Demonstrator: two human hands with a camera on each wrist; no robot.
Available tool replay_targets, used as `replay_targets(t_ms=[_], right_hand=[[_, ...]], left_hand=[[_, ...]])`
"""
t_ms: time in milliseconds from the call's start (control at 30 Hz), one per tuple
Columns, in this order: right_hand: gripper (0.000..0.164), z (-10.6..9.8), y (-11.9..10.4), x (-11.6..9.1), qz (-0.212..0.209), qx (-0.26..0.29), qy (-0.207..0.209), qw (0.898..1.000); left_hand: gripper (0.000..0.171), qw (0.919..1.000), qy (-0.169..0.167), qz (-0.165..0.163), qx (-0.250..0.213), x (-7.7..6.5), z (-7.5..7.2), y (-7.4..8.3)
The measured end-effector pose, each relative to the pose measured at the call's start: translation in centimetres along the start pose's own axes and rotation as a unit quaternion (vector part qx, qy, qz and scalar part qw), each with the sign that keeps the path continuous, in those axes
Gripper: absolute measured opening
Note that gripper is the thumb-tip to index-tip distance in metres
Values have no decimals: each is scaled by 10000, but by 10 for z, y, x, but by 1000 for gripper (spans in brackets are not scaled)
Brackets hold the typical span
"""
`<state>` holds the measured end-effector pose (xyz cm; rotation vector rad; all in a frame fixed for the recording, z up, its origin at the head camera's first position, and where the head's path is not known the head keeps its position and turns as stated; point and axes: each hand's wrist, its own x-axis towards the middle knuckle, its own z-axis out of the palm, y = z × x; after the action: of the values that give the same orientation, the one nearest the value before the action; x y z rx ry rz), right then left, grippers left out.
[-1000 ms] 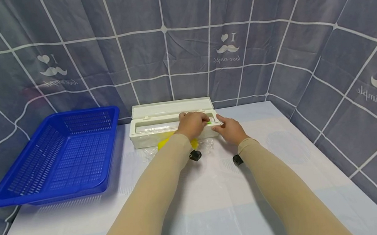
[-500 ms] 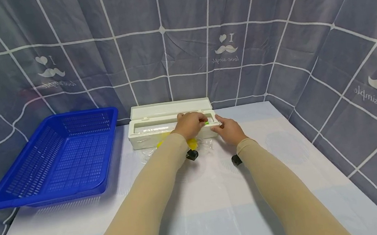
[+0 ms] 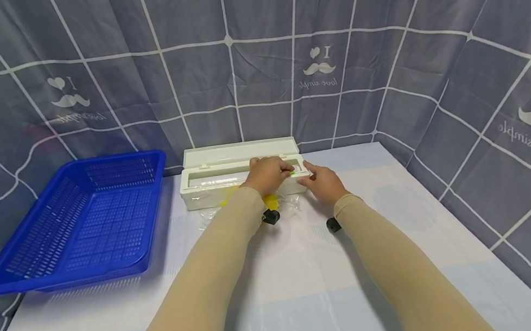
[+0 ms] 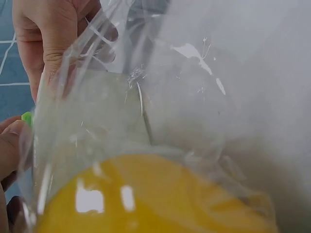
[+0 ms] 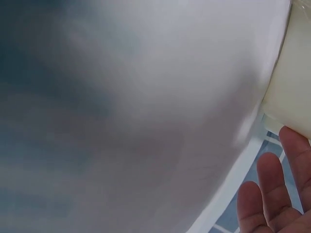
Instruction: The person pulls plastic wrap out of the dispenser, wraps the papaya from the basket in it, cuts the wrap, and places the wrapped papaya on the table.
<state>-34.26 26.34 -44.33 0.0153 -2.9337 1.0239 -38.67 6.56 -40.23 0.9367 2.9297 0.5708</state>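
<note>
Green tab [image 4: 26,118] sits pinched between left fingers [image 4: 9,145], near right fingers [image 4: 56,39] gripping the white box [image 3: 205,197].

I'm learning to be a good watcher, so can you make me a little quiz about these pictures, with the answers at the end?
1. True or false: the lid of the white box is open.
2. What colour is the basket? a) red b) blue c) green
3. Fill the gap: the small green piece is touched by the person's ___ hand.

Key: 1. True. 2. b) blue. 3. Left hand.
</note>
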Motion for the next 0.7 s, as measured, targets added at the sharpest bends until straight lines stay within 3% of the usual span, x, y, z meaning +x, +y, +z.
replay_targets(t_ms=[700], right_hand=[[73, 1, 5, 4, 4, -41, 0, 10000]], left_hand=[[27, 9998, 31, -31, 192, -14, -11, -9]])
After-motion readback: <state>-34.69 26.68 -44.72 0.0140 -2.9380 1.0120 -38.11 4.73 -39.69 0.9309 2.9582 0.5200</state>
